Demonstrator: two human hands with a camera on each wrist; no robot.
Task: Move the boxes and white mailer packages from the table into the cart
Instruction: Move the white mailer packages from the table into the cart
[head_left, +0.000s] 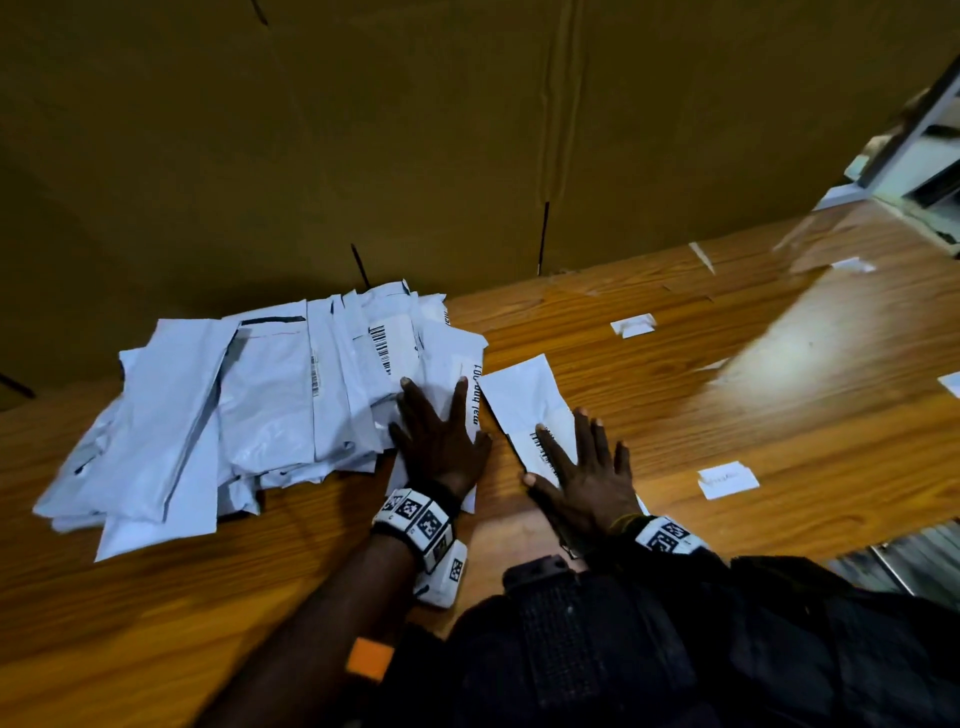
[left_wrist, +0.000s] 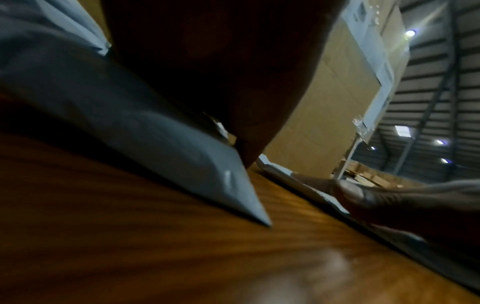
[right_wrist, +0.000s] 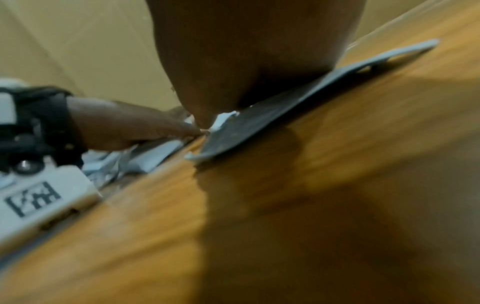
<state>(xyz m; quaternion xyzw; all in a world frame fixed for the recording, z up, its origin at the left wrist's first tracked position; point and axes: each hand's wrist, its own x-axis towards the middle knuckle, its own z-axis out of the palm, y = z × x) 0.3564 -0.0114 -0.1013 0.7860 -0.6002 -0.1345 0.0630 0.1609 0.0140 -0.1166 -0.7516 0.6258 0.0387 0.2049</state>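
Mostly, the work is still waiting to be done. A brown cardboard wall (head_left: 467, 130) is filling the upper part of the head view, and whether it is a box to be moved or only a backdrop cannot be told. No cart is showing in any view.

Below it, a wooden counter (head_left: 727, 374) is running across the frame. A large loose heap of white mailer packages (head_left: 234, 410) is lying on it at centre left, overlapping one another, some showing barcode labels. None appears to have left the counter, so judging from this, the mailers are all still to be carried over.

Just right of the heap, a single mailer (head_left: 524, 405) is lying flat, close to the heap's right edge.

At lower centre, the left hand (head_left: 441, 441) is resting palm down with fingers spread on the right edge of the heap. The right hand (head_left: 587, 473) is lying the same way, fingers spread and flat, pressing on the near end of the single mailer. Neither hand is gripping anything; they seem to be gathering the packages together before a lift.

Smallest of all, a few white paper scraps (head_left: 727, 480) are scattered across the right side of the counter, well apart from the heap.
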